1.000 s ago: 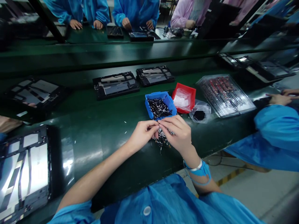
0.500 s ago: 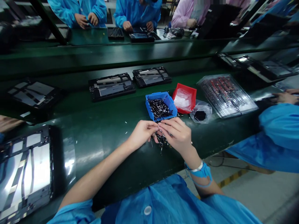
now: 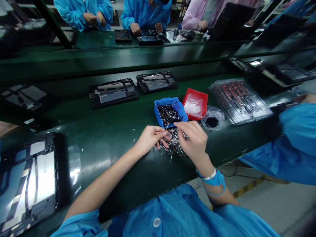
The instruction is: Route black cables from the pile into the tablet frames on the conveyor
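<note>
My left hand (image 3: pixel 149 138) and my right hand (image 3: pixel 194 140) hover over a small heap of thin black and silver parts (image 3: pixel 174 144) lying on the green belt (image 3: pixel 106 131). The left fingers are pinched together on something I cannot make out. The right hand's fingertips are pinched near the front edge of a blue bin (image 3: pixel 170 112) that is full of the same small parts. A blue strap circles my right wrist.
A red bin (image 3: pixel 195 103), a clear bag holding something black (image 3: pixel 212 120) and a clear tray of red parts (image 3: pixel 238 100) lie right of the blue bin. Open tablet frames (image 3: pixel 112 92) (image 3: pixel 156 81) (image 3: pixel 27 184) rest on the belt. A co-worker's blue sleeve (image 3: pixel 293 141) is at right; people stand opposite.
My hands have drawn slightly apart, and my right hand has risen toward the blue bin. The tablet frames on the belt have slid left.
</note>
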### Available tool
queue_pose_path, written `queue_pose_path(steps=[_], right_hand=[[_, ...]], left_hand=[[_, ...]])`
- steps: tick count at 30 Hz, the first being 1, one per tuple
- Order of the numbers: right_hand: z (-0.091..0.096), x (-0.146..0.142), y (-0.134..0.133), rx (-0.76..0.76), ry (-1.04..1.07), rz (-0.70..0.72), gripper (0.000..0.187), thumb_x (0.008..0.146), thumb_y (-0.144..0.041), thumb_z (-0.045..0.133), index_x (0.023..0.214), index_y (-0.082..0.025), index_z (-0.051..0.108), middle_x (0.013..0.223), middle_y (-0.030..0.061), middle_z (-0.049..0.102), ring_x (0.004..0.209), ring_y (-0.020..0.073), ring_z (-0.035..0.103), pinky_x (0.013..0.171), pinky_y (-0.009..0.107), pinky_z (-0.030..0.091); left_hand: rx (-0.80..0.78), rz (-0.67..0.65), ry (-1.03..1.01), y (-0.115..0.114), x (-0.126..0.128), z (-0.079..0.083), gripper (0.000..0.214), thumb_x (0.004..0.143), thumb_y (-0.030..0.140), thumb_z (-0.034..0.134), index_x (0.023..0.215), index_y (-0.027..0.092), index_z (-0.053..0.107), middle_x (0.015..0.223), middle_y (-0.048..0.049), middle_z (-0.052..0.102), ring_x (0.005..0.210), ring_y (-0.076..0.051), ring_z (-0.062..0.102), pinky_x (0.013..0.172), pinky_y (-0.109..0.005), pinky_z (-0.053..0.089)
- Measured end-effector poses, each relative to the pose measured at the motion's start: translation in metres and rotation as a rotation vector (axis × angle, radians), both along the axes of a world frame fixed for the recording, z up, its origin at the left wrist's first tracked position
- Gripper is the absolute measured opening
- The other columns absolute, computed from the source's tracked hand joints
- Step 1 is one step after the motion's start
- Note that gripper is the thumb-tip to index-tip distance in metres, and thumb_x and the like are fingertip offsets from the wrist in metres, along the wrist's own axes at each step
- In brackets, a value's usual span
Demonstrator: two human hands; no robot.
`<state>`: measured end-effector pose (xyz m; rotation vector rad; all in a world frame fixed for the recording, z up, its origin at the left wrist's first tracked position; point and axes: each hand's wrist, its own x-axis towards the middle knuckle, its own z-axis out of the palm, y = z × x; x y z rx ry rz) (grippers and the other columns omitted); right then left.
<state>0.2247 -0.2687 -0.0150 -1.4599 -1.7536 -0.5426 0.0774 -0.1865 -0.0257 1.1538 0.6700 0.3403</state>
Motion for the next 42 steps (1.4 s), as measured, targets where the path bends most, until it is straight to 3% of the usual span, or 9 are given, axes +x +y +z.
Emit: queue_pose_path(steps=[4, 16, 22, 25, 30, 32, 35, 37, 42], right_hand=[[-0.003, -0.009, -0.003, -0.057, -0.036, 0.154, 0.016, 0.082, -0.006, 0.060, 0.090, -0.016, 0.069, 0.086, 0.0073, 0.075, 0.077, 0.0177, 0.063, 0.066, 0.031, 0.056], [-0.005, -0.007, -0.002, -0.044, -0.054, 0.099, 0.010, 0.082, -0.009, 0.061, 0.084, -0.016, 0.069, 0.078, 0.0048, 0.074, 0.070, 0.0162, 0.061, 0.063, 0.029, 0.054], [0.000, 0.020, 0.003, -0.065, -0.101, -0.269, 0.030, 0.084, -0.008, 0.053, 0.109, -0.017, 0.068, 0.091, 0.0068, 0.073, 0.079, 0.0190, 0.061, 0.068, 0.031, 0.051], [0.001, 0.014, 0.002, -0.135, -0.180, -0.132, 0.035, 0.085, -0.011, 0.056, 0.118, -0.018, 0.065, 0.098, 0.0078, 0.070, 0.085, 0.0192, 0.059, 0.069, 0.030, 0.050], [-0.009, 0.000, 0.008, -0.038, -0.130, 0.079, 0.016, 0.085, -0.008, 0.058, 0.088, -0.018, 0.070, 0.076, 0.0040, 0.067, 0.071, 0.0153, 0.055, 0.060, 0.026, 0.047], [-0.011, 0.003, 0.011, 0.008, -0.029, 0.059, 0.017, 0.084, -0.006, 0.059, 0.090, -0.019, 0.070, 0.081, 0.0051, 0.068, 0.074, 0.0159, 0.057, 0.064, 0.028, 0.050], [-0.012, 0.012, 0.013, 0.059, 0.082, 0.034, 0.023, 0.081, -0.004, 0.062, 0.094, -0.021, 0.069, 0.084, 0.0057, 0.069, 0.075, 0.0173, 0.059, 0.066, 0.032, 0.052], [-0.013, 0.017, 0.013, 0.067, 0.139, 0.030, 0.026, 0.080, -0.003, 0.063, 0.096, -0.023, 0.069, 0.083, 0.0047, 0.069, 0.073, 0.0173, 0.060, 0.067, 0.033, 0.052], [-0.017, 0.020, 0.015, 0.049, 0.222, 0.050, 0.027, 0.080, -0.003, 0.061, 0.095, -0.024, 0.069, 0.080, 0.0029, 0.069, 0.070, 0.0161, 0.063, 0.066, 0.032, 0.053]], left_hand=[[0.009, -0.018, -0.012, 0.000, 0.000, 0.002, 0.010, 0.083, 0.012, 0.058, 0.080, 0.007, 0.066, 0.067, -0.0089, 0.070, 0.055, -0.017, 0.070, 0.036, -0.014, 0.043], [0.048, 0.000, 0.024, -0.006, 0.001, 0.007, 0.015, 0.082, 0.006, 0.056, 0.082, 0.006, 0.071, 0.071, -0.0100, 0.072, 0.058, -0.017, 0.070, 0.038, -0.015, 0.044], [0.022, -0.016, 0.066, 0.003, -0.002, 0.004, 0.016, 0.081, 0.004, 0.053, 0.089, 0.004, 0.066, 0.086, -0.0151, 0.073, 0.053, -0.015, 0.069, 0.035, -0.014, 0.041], [0.013, -0.044, 0.076, 0.002, -0.003, 0.006, 0.016, 0.081, 0.005, 0.053, 0.091, 0.005, 0.065, 0.085, -0.0149, 0.073, 0.054, -0.015, 0.069, 0.036, -0.016, 0.042], [0.006, -0.180, 0.123, 0.015, -0.015, 0.022, 0.019, 0.078, 0.013, 0.065, 0.097, 0.007, 0.067, 0.079, -0.0127, 0.073, 0.059, -0.021, 0.071, 0.040, -0.020, 0.046], [0.138, 0.026, 0.246, 0.041, -0.032, 0.028, 0.029, 0.074, 0.016, 0.073, 0.102, 0.011, 0.069, 0.085, -0.0113, 0.074, 0.070, -0.023, 0.072, 0.050, -0.024, 0.052], [0.401, 0.807, 0.532, 0.099, -0.073, 0.034, 0.045, 0.074, 0.013, 0.074, 0.117, 0.021, 0.064, 0.121, -0.0090, 0.065, 0.114, -0.026, 0.062, 0.083, -0.027, 0.055], [0.401, 1.074, 0.666, 0.138, -0.105, 0.036, 0.061, 0.078, 0.009, 0.068, 0.135, 0.022, 0.048, 0.148, -0.0113, 0.041, 0.138, -0.029, 0.037, 0.101, -0.032, 0.046], [0.137, 1.201, 0.811, 0.190, -0.158, 0.040, 0.045, 0.087, 0.026, 0.066, 0.128, 0.015, 0.052, 0.135, -0.0142, 0.049, 0.121, -0.029, 0.051, 0.096, -0.047, 0.048]])
